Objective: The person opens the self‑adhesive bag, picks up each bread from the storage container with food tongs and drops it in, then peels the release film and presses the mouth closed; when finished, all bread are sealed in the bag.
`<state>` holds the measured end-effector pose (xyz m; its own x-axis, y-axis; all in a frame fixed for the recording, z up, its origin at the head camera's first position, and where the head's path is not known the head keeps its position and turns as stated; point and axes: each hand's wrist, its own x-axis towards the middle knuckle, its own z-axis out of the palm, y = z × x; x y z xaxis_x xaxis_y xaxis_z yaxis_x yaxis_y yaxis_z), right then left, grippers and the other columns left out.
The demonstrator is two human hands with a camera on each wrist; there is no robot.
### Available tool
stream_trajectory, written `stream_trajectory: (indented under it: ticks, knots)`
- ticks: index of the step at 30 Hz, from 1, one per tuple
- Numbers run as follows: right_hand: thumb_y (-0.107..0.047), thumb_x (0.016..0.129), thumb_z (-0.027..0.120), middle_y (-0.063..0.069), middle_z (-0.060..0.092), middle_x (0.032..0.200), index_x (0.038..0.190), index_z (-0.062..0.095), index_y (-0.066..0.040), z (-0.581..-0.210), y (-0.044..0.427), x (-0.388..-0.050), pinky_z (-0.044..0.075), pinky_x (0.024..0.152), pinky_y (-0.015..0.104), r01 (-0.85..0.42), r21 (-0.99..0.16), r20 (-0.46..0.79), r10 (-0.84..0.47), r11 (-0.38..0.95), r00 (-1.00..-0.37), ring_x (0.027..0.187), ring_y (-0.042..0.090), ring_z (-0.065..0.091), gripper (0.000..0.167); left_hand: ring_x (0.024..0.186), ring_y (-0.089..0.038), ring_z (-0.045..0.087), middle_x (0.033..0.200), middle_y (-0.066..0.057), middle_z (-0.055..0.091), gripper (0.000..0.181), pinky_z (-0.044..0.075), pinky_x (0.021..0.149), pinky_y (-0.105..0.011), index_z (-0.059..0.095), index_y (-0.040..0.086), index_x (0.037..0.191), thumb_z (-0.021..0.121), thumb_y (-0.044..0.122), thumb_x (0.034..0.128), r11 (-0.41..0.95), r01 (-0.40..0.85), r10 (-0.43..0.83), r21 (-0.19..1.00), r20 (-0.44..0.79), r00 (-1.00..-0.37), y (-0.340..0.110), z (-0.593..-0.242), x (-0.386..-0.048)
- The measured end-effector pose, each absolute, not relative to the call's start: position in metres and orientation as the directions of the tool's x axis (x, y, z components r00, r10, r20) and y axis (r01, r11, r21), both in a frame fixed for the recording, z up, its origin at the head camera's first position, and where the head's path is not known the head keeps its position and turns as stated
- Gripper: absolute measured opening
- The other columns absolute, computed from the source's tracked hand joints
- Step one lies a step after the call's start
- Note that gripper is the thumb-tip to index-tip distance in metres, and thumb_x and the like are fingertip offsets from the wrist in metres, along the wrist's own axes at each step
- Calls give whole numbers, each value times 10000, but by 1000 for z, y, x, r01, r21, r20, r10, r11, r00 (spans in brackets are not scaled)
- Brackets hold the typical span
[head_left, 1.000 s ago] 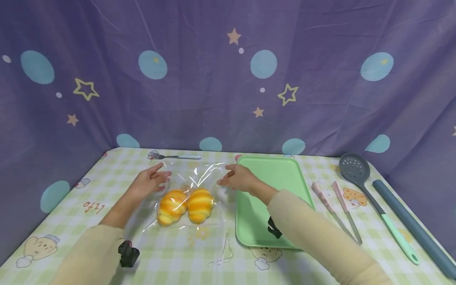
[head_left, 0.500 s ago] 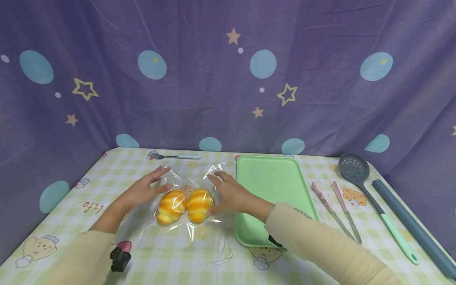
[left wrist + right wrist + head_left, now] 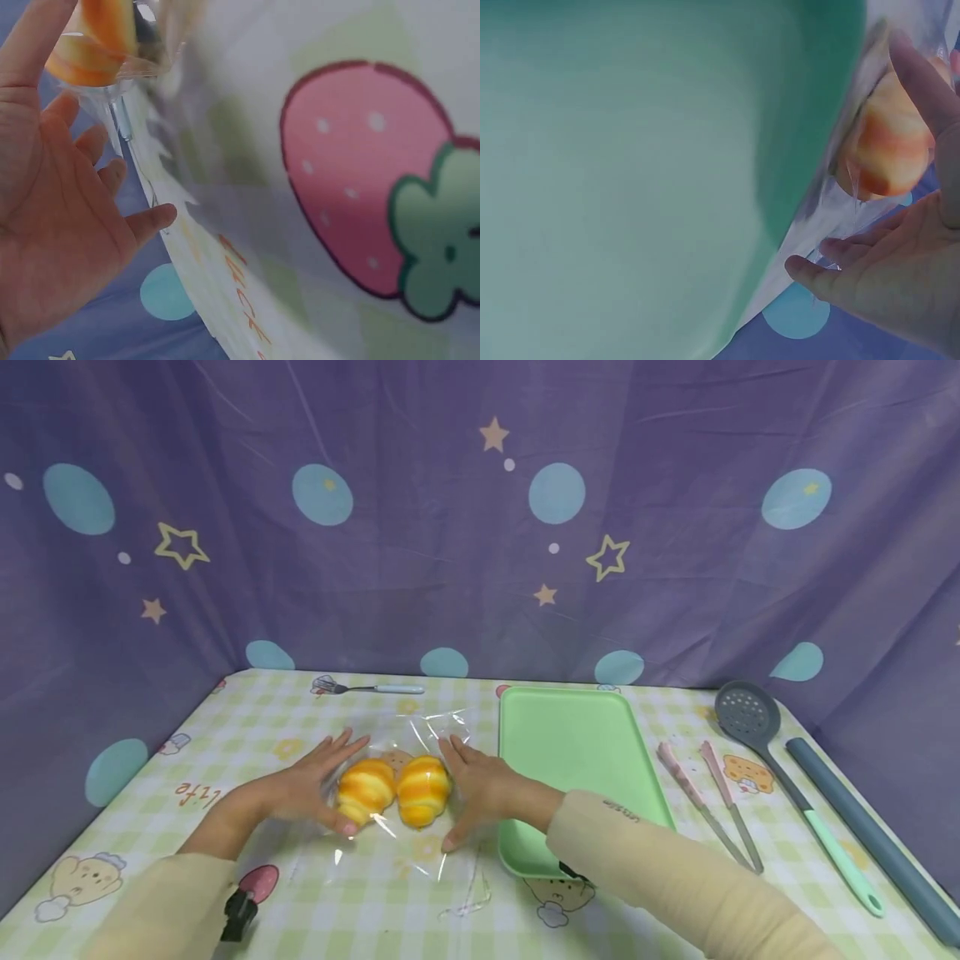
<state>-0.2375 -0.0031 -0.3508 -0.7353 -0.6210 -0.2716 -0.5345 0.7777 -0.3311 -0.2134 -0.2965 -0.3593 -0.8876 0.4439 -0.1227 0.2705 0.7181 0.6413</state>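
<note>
Two striped orange-and-yellow bread rolls, a left roll point(image 3: 366, 789) and a right roll point(image 3: 423, 789), lie side by side inside a clear plastic bag point(image 3: 390, 852) on the table. My left hand point(image 3: 303, 787) is at the bag's left side, thumb and fingers spread around the left roll. On the other side my right hand point(image 3: 483, 789) spreads its fingers and thumb beside the right roll. Both hands touch the bag, with fingers mostly straight. In the right wrist view, the right roll point(image 3: 885, 146) shows through the film beside the thumb.
A green tray point(image 3: 570, 735) stands right of the bag, under my right forearm. Farther right lie pink-tipped tongs point(image 3: 708, 810), a slotted skimmer point(image 3: 802, 810) and a dark grey rod point(image 3: 862, 835). A fork point(image 3: 375, 689) lies at the back. A thin clear strip point(image 3: 472, 902) lies in front.
Both hands have moved from the bag's far corners nearer to me, down along its sides to flank the rolls. The rolls have barely shifted.
</note>
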Motion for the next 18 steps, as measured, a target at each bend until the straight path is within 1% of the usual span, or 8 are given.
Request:
stream_trajectory:
  ticks: [5, 10, 18]
  knots:
    - [-505, 712, 912, 102, -11, 1704, 1649, -10, -142, -354, -7, -238, 184, 1236, 473, -509, -336, -299, -602, 792, -740, 1552, 280, 145, 1363, 1445, -634, -22, 1634, -341, 28, 1307, 56, 1043, -839, 209, 56, 1609, 967, 458, 623, 740, 303, 452, 601, -110, -885, -296, -361, -214]
    - [-521, 708, 908, 97, -3, 1705, 1652, 12, -154, -355, -8, -239, 167, 1241, 468, -498, -327, -304, -589, 803, -749, 1551, 274, 153, 1353, 1446, -634, -7, 1633, -342, 47, 1317, 59, 1057, -827, 212, 55, 1609, 962, 483, 615, 750, 314, 450, 582, -103, -887, -295, -360, -214]
    - [-508, 698, 923, 119, 25, 1703, 1653, 42, -157, -355, -1, -239, 181, 1234, 492, -510, -336, -272, -600, 792, -752, 1548, 291, 162, 1346, 1447, -632, 4, 1630, -347, 55, 1323, 64, 1073, -814, 215, 41, 1604, 967, 470, 604, 758, 314, 444, 572, -100, -890, -291, -358, -216]
